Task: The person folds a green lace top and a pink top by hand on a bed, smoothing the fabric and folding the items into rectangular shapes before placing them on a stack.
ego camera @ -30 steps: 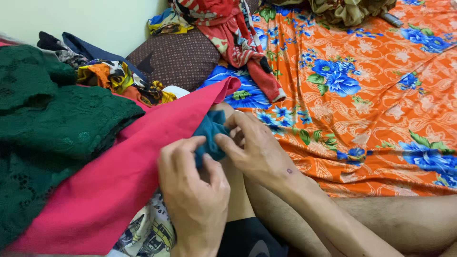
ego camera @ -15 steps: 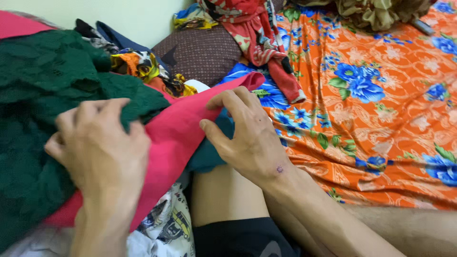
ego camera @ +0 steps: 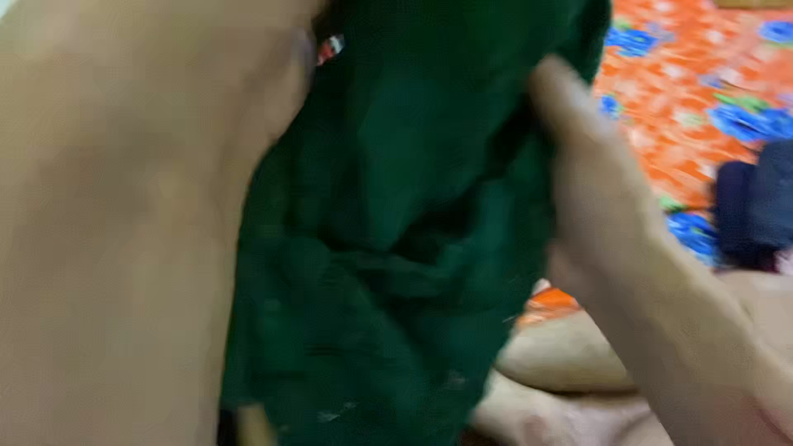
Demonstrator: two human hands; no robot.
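Note:
The view is heavily blurred. A dark green lace garment hangs close to the camera and fills the middle of the frame. My left hand and forearm cover the left side and hold the garment up at its top edge. My right hand grips the garment's right edge, with the forearm running down to the lower right.
An orange bedsheet with blue flowers lies behind at the right. A dark blue item sits at the right edge. My bare legs show below the garment.
The green garment has been lifted off the pile at the left and raised in front of the camera. My right hand left the pink cloth and took the green garment's edge.

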